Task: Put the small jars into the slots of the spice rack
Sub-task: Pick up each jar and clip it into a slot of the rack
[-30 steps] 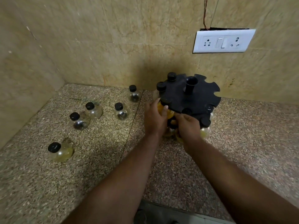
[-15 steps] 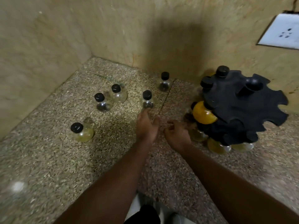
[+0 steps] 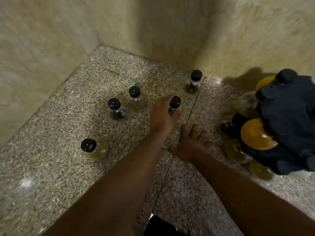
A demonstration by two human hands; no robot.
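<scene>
The black round spice rack point(image 3: 289, 120) stands at the right edge, with several jars of yellow spice in its slots. Several small glass jars with black caps stand loose on the speckled counter point(image 3: 51, 167). My left hand point(image 3: 163, 114) is wrapped around one dark-filled jar point(image 3: 174, 103) near the middle; only its cap and neck show. Other loose jars: one by the back wall point(image 3: 193, 82), a clear one point(image 3: 136, 97), a dark-filled one point(image 3: 115, 109), and a yellowish one point(image 3: 93, 149) nearest me. My right hand point(image 3: 190, 143) rests empty on the counter, fingers spread, left of the rack.
Beige tiled walls point(image 3: 51, 40) close the counter at the left and back, meeting in a corner. A seam in the stone point(image 3: 192, 106) runs toward me between my hands. The counter's front edge lies near the bottom of the view.
Both hands left the rack and moved left. My left hand reached forward and closed around the jar near the middle. The view swung left, pushing the rack to the right edge.
</scene>
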